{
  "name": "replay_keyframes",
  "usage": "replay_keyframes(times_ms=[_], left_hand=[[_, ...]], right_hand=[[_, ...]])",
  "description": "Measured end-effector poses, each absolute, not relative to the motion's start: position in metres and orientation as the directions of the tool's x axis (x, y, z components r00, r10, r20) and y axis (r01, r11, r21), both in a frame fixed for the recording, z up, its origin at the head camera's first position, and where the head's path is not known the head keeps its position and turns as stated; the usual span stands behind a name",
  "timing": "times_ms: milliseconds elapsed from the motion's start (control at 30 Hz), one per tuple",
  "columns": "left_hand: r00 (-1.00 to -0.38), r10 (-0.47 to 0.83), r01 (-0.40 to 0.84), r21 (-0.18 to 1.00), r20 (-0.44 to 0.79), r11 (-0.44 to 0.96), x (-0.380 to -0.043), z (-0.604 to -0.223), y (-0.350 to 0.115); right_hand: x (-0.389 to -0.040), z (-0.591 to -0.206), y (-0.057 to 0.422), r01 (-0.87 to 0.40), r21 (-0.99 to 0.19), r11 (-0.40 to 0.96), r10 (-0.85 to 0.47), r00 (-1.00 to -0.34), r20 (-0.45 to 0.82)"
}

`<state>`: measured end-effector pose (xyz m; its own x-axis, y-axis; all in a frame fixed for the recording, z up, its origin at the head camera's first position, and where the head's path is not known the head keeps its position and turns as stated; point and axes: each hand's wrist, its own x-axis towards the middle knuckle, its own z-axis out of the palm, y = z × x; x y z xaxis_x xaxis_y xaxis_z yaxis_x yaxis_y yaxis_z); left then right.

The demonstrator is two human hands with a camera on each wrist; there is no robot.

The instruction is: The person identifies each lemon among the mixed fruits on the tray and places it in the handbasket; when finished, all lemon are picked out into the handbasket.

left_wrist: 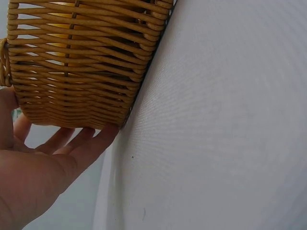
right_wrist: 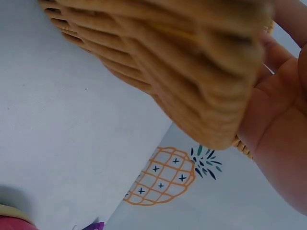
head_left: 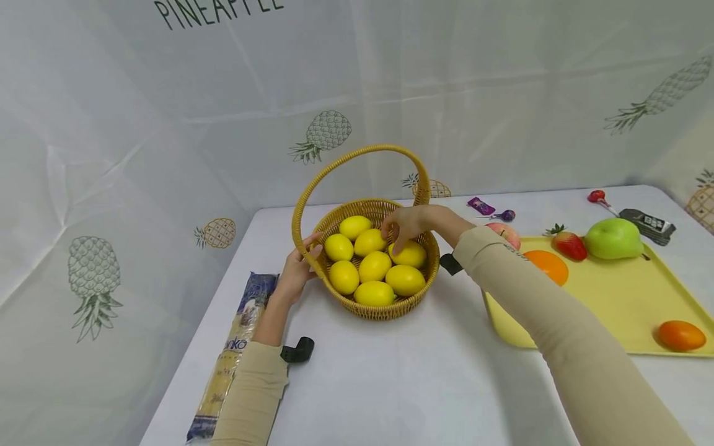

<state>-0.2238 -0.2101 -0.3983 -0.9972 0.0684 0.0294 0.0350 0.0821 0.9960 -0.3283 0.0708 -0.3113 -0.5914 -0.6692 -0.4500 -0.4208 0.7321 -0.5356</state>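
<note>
A round wicker basket [head_left: 377, 311] with a tall hoop handle holds several yellow lemons [head_left: 375, 266]. My left hand [head_left: 295, 272] touches the basket's left side beside the handle's base. In the left wrist view its fingers [left_wrist: 88, 143] spread along the woven outer wall, fairly straight. Reaching over the basket's right rim, my right hand [head_left: 406, 222] has its bent fingers down among the lemons at the back right. Its thumb is at a lemon [head_left: 409, 254] there. The basket wall [right_wrist: 158, 62] hides the fingertips in the right wrist view.
A long pasta packet [head_left: 234, 353] lies left of my left forearm. On the right, a yellow tray [head_left: 619, 303] carries an orange fruit [head_left: 549, 266], a strawberry [head_left: 570, 246], a green pear [head_left: 613, 238] and another orange fruit [head_left: 680, 335]. Lollipops [head_left: 506, 215] and wrapped sweets [head_left: 481, 205] lie behind.
</note>
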Motion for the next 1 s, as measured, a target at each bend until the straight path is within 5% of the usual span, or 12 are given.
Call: replay_keyframes(times_ms=[367,600,800,1000], left_hand=[[-0.996,0.083,0.026,0.997,0.019,0.078,-0.229,-0.402,-0.209],[-0.998,0.051,0.035,0.994,0.03,0.107,-0.231,-0.402,-0.212],[-0.998,0.062,0.044,0.936,0.024,0.35,-0.235,-0.388,-0.225],[-0.976,0.093,0.201,0.648,0.198,0.734,-0.258,-0.331,-0.244]], right_hand=[[-0.328,-0.311,0.084,-0.47,-0.607,0.641,-0.747,-0.563,-0.353],[-0.315,-0.3,0.097,-0.625,-0.509,0.592,-0.79,-0.575,-0.213],[-0.287,-0.286,0.121,-0.836,-0.197,0.511,-0.858,-0.508,-0.072],[-0.28,-0.266,0.17,-0.83,0.296,0.472,-0.88,-0.465,0.099]])
